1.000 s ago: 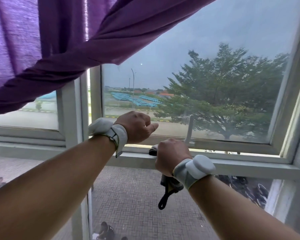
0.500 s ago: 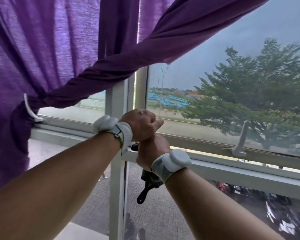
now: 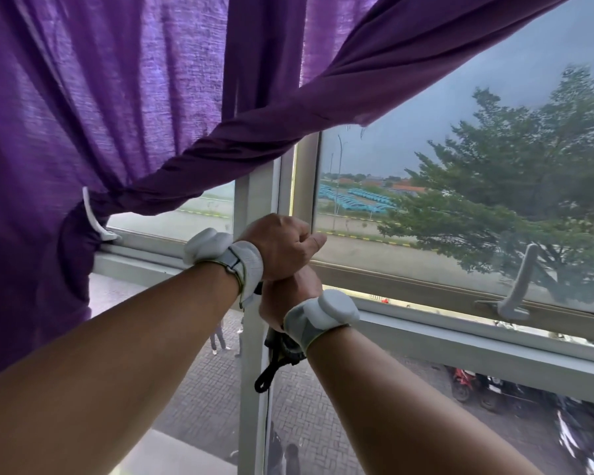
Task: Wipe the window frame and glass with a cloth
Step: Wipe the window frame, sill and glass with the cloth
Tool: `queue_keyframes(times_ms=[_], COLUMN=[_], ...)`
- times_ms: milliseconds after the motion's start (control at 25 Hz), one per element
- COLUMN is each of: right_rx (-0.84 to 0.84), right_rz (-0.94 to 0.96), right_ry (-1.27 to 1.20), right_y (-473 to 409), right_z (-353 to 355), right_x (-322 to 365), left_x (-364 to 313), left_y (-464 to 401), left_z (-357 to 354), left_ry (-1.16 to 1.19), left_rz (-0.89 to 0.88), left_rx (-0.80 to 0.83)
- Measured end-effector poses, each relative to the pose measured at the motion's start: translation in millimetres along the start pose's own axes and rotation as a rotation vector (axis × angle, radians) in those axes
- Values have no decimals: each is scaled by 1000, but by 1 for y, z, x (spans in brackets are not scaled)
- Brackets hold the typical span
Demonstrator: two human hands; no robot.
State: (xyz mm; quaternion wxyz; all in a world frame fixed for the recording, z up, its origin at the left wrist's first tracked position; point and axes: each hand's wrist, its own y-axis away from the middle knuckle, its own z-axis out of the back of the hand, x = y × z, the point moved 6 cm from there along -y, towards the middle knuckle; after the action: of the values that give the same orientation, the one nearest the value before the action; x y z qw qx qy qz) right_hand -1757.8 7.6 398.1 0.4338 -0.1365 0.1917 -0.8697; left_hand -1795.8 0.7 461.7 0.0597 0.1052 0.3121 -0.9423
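Right grip (image 3: pixel 282 299) clamped on dark cloth (image 3: pixel 280 347) at center frame rail (image 3: pixel 460 341); left grip (image 3: pixel 282 246) fisted, empty, stacked above. Purple curtain (image 3: pixel 117 114) blocked upper-left glass (image 3: pixel 443 138); handle (image 3: pixel 518 289) lower right.

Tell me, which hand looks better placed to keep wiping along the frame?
Probably the right hand: it grips the dark cloth against the white window frame. The left hand is fisted above it, seemingly holding nothing.

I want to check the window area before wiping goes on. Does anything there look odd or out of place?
The purple curtain is bunched and hooked over a white window handle at the left, and it covers much of the glass. The right sash is slightly ajar at its bottom edge.
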Motion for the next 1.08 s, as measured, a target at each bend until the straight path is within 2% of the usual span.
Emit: queue_keyframes(times_ms=[200, 320, 760, 880, 1080], right_rx=[64, 69, -163, -112, 56], right_rz=[8, -18, 41, 37, 82], right_ry=[50, -35, -129, -149, -73], right_y=[-1, 7, 6, 15, 16], right_z=[8, 22, 57, 49, 11], right_x=[-6, -17, -21, -20, -16], left_x=[-7, -18, -14, -18, -14], left_y=[8, 16, 29, 29, 31], left_z=[11, 23, 48, 53, 40], left_ry=[-4, -47, -53, -42, -15], left_rz=[18, -7, 7, -19, -37], left_rx=[-11, -24, -121, -189, -159])
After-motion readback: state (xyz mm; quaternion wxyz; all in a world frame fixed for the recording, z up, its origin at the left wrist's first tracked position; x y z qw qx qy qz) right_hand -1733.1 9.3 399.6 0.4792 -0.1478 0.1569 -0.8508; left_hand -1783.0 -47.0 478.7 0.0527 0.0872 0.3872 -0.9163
